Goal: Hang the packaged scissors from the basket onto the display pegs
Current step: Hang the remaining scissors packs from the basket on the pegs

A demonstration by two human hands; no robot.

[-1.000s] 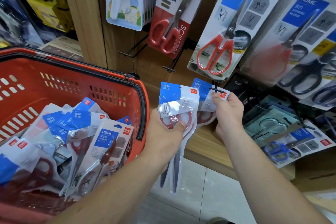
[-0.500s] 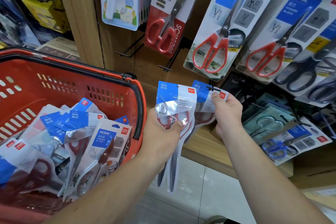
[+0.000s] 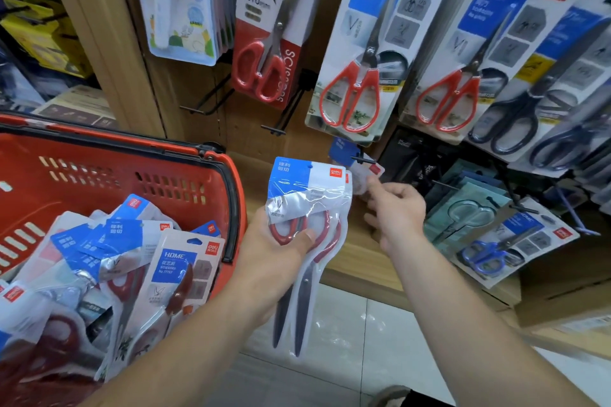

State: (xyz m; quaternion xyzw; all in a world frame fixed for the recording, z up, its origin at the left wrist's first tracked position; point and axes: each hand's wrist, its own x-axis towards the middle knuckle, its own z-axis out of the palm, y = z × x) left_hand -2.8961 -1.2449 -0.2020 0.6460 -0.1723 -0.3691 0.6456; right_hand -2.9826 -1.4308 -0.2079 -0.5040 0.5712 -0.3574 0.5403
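My left hand [image 3: 281,251] grips a small stack of packaged scissors [image 3: 307,195] with blue-and-white headers and red handles, blades pointing down. Just right of it, another pack [image 3: 345,152] sits on a black display peg [image 3: 363,160], tilted, partly hidden behind the stack. My right hand [image 3: 396,208], motion-blurred, pinches that pack's lower right edge with its fingertips. At the left, the red basket [image 3: 211,162] holds several more scissor packs [image 3: 132,241].
Large carded scissors [image 3: 360,53] hang in a row above on the wooden panel. Two bare black pegs [image 3: 281,129] stick out below the red-handled card. Teal and blue scissor packs [image 3: 489,235] lie on the low shelf at the right. Tiled floor lies below.
The pack in my right hand has gone up and left onto the peg and now tilts there. My right hand has slipped down to its lower edge. The left hand's stack stays about the same.
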